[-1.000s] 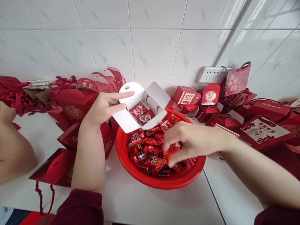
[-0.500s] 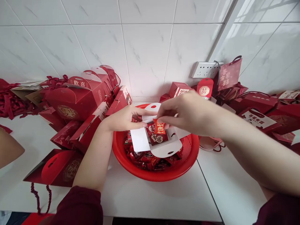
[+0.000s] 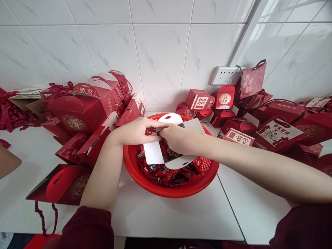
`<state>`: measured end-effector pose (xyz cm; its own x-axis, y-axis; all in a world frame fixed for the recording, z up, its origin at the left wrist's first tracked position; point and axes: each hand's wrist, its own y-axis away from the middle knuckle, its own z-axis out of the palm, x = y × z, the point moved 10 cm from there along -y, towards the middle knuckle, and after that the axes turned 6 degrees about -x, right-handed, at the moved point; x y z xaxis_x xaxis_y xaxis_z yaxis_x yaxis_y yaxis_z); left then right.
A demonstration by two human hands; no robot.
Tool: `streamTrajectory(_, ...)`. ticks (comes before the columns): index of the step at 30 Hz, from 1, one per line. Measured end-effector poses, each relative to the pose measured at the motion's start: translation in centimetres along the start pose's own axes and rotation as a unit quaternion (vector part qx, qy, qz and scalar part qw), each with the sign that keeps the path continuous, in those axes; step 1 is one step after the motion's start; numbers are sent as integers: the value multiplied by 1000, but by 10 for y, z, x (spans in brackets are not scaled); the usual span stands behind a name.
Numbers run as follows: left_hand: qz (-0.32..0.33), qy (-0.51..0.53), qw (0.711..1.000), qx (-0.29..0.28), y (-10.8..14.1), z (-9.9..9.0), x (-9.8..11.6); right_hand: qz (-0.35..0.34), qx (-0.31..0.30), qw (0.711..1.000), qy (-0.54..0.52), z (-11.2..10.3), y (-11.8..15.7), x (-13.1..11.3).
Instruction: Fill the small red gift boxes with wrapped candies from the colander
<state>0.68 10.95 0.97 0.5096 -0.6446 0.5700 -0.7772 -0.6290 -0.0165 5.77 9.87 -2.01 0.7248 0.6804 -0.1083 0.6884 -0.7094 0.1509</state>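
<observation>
An open box (image 3: 153, 153) with its white flaps spread out is held over a red plastic basket (image 3: 171, 193). Red-wrapped sweets (image 3: 162, 173) lie in the basket below it. My left hand (image 3: 137, 131) grips the box's left side between thumb and fingers. Reaching into the box opening is my right hand (image 3: 178, 138), its fingertips hidden inside, so what they hold cannot be made out. Part of a dark red packet shows in the box under my right hand.
Red gift boxes (image 3: 77, 112) are piled at the left, with an open red bag (image 3: 63, 183) in front. More red boxes (image 3: 278, 133) stand at the right below a wall socket (image 3: 225, 75). Part of another person's arm (image 3: 7, 162) shows at the left edge.
My right hand has moved left and down into the box. The small orange-red packet it held is now out of sight. My left hand stays on the box.
</observation>
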Motion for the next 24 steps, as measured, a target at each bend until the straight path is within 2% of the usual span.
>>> streamTrajectory(2,-1,-3,1000,-9,1,1,-2,-6,1,1000,-10,-8,6,1)
streamTrajectory(4,-2,6,1000,-18,2,2,-5,-9,23,1000,-20,-25,18,2)
streamTrajectory(6,-17,30,999,2,2,-2,-12,-19,96,994,-43,-55,39,3)
streamTrajectory(8,-38,61,996,44,3,-12,-22,-41,225,969,-90,-90,69,9)
streamTrajectory(9,-47,76,994,68,5,-17,-26,-49,279,952,-116,-100,84,16)
streamTrajectory(10,-55,87,991,86,6,-21,-29,-49,325,934,-142,-105,98,26)
streamTrajectory(12,-76,98,989,86,9,-24,-34,-8,359,914,-186,-97,111,56)
streamTrajectory(16,-109,73,991,-31,17,-6,-32,40,322,909,-260,-54,101,102)
streamTrajectory(19,-76,111,986,-97,22,7,-24,31,296,907,-299,-38,91,114)
streamTrajectory(22,-67,125,984,-106,23,10,-25,-13,221,929,-296,-30,86,105)
streamTrajectory(24,-76,97,989,-76,19,7,-29,-64,180,936,-296,-30,88,94)
